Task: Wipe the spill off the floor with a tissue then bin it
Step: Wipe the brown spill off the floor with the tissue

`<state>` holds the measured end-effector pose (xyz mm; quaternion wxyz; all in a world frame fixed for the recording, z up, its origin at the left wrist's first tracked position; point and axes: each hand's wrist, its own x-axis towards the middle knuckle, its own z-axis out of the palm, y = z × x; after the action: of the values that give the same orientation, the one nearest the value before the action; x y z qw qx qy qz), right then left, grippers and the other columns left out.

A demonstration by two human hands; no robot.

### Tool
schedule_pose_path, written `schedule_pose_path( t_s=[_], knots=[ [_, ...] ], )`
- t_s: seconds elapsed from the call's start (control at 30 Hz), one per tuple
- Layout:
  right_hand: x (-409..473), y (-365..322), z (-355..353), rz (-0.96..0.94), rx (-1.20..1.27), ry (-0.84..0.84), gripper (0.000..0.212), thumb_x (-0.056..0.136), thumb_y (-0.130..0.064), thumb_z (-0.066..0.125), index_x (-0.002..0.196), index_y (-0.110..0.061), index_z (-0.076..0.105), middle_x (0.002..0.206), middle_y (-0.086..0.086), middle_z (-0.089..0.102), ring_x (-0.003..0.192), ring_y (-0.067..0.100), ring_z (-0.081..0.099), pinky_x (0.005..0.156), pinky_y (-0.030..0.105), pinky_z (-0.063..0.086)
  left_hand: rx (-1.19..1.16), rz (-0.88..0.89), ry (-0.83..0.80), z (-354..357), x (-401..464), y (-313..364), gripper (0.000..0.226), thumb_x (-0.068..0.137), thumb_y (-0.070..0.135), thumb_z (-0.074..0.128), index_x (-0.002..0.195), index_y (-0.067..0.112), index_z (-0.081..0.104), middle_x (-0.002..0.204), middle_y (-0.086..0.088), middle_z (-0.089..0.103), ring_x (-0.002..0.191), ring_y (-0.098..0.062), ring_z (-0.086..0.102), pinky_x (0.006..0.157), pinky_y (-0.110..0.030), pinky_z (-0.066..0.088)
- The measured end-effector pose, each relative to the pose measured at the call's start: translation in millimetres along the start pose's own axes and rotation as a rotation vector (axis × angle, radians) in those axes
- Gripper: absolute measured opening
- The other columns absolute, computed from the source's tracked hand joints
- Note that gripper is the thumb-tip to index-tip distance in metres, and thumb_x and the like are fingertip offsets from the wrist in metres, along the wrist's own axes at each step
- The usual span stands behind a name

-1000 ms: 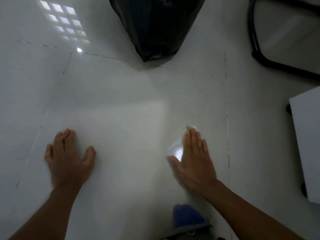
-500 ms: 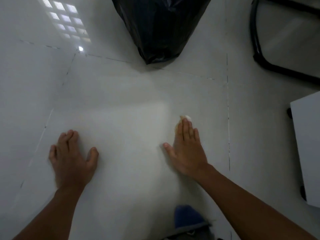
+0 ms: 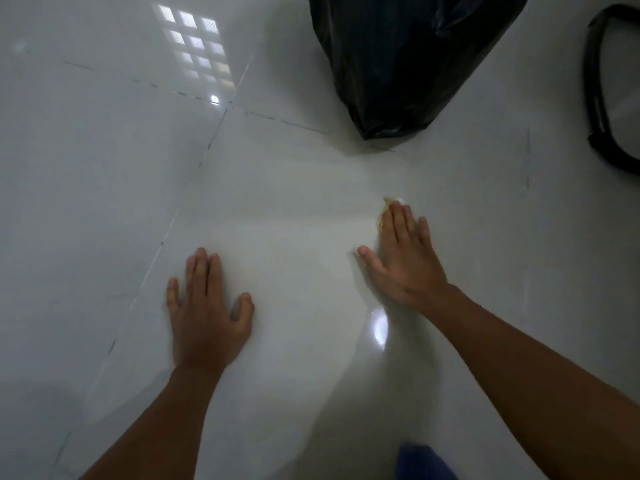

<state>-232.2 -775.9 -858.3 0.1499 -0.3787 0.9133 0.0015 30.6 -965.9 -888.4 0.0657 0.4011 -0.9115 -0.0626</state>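
Observation:
My right hand point(image 3: 403, 258) lies flat on the white tiled floor point(image 3: 104, 168), pressing a crumpled, yellow-stained tissue point(image 3: 388, 204) under its fingers; only the tissue's far edge shows past the fingertips. My left hand point(image 3: 204, 310) rests palm-down on the floor to the left, fingers spread, holding nothing. A black bin bag point(image 3: 405, 60) stands on the floor beyond my right hand, apart from it. I cannot make out any spill on the glossy tile around the hands.
A black curved chair base point(image 3: 599, 109) sits at the far right. A blue-clad knee point(image 3: 424, 462) shows at the bottom edge. A window reflection point(image 3: 195, 46) glares on the tiles at the upper left.
My right hand has slid the tissue forward over the floor, toward the bin bag. The view has shifted to the left, and the white furniture at the right has left the frame.

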Motion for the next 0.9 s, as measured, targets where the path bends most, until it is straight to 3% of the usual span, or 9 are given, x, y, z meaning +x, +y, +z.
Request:
schedule_pose_path(
  t_s=[0.07, 0.17, 0.27, 0.43, 0.53, 0.63, 0.77, 0.9],
  knots=[
    [28.5, -30.6, -1.4, -0.145, -0.003, -0.013, 0.089, 0.098, -0.064, 0.019, 0.159, -0.001, 0.008, 0.169, 0.014, 0.0, 0.156, 0.027, -0.004, 0.126, 0.047, -0.001, 0.009, 0.007, 0.008, 1.2, 0.0, -0.3, 0.078, 0.087, 0.045, 0.043, 0.152, 0.002, 0.039, 0.163, -0.017, 0.035, 0.152, -0.032, 0.032, 0.122, -0.056, 0.021],
    [23.4, -85.8, 10.2, -0.399, 0.013, 0.013, 0.087, 0.097, -0.063, 0.024, 0.156, 0.001, 0.025, 0.167, 0.017, 0.015, 0.156, 0.029, 0.01, 0.124, 0.051, 0.015, 0.019, 0.013, 0.02, 2.4, 0.6, -1.6, 0.078, 0.087, 0.045, 0.044, 0.152, 0.002, 0.039, 0.163, -0.018, 0.035, 0.152, -0.032, 0.033, 0.122, -0.056, 0.022],
    [-33.7, -111.2, 26.9, -0.524, 0.043, 0.006, 0.079, 0.101, -0.059, 0.031, 0.156, -0.003, 0.026, 0.168, 0.013, 0.014, 0.156, 0.024, 0.007, 0.125, 0.046, 0.012, 0.005, 0.017, 0.02, 2.4, 0.7, -1.1, 0.079, 0.086, 0.046, 0.042, 0.152, 0.001, 0.039, 0.163, -0.018, 0.035, 0.152, -0.032, 0.034, 0.122, -0.057, 0.022],
    [-100.5, -50.6, 31.4, -0.364, 0.027, 0.003, 0.07, 0.103, -0.052, 0.032, 0.158, -0.009, 0.025, 0.169, 0.003, 0.01, 0.156, 0.016, 0.004, 0.126, 0.046, 0.008, -0.007, 0.021, 0.033, 3.4, -0.1, -1.7, 0.078, 0.086, 0.045, 0.042, 0.151, 0.0, 0.041, 0.162, -0.019, 0.036, 0.151, -0.033, 0.034, 0.122, -0.058, 0.023],
    [-75.3, -4.3, 22.8, -0.105, -0.03, 0.021, 0.072, 0.102, -0.052, 0.025, 0.157, -0.006, 0.025, 0.169, 0.008, 0.014, 0.156, 0.023, 0.011, 0.125, 0.048, 0.005, -0.013, 0.018, 0.043, 4.9, -1.1, -2.0, 0.078, 0.087, 0.045, 0.042, 0.151, 0.0, 0.041, 0.162, -0.018, 0.037, 0.151, -0.032, 0.035, 0.123, -0.057, 0.023],
    [-18.0, -3.3, 7.6, 0.002, -0.001, 0.054, 0.076, 0.101, -0.055, 0.018, 0.159, -0.007, 0.014, 0.17, 0.007, 0.007, 0.156, 0.02, 0.002, 0.126, 0.047, 0.003, -0.013, 0.022, 0.043, 6.3, -1.0, -2.8, 0.078, 0.087, 0.045, 0.043, 0.151, 0.001, 0.041, 0.162, -0.017, 0.036, 0.152, -0.031, 0.033, 0.123, -0.056, 0.021],
    [35.5, -58.4, 0.1, -0.146, 0.024, 0.04, 0.085, 0.095, -0.061, 0.007, 0.159, -0.006, 0.014, 0.17, 0.007, 0.004, 0.156, 0.019, -0.002, 0.126, 0.047, 0.001, 0.009, 0.016, 0.029, 5.6, 0.0, -2.9, 0.079, 0.087, 0.045, 0.042, 0.152, 0.001, 0.039, 0.163, -0.017, 0.035, 0.153, -0.03, 0.032, 0.123, -0.057, 0.022],
    [37.3, -111.9, 9.5, -0.505, -0.05, 0.027, 0.082, 0.095, -0.059, 0.015, 0.154, -0.006, 0.034, 0.165, 0.01, 0.026, 0.154, 0.024, 0.02, 0.124, 0.049, 0.016, -0.001, 0.019, 0.032, 4.9, -0.3, -3.3, 0.079, 0.086, 0.045, 0.044, 0.152, 0.002, 0.04, 0.163, -0.017, 0.036, 0.152, -0.031, 0.033, 0.123, -0.056, 0.022]
  ],
)
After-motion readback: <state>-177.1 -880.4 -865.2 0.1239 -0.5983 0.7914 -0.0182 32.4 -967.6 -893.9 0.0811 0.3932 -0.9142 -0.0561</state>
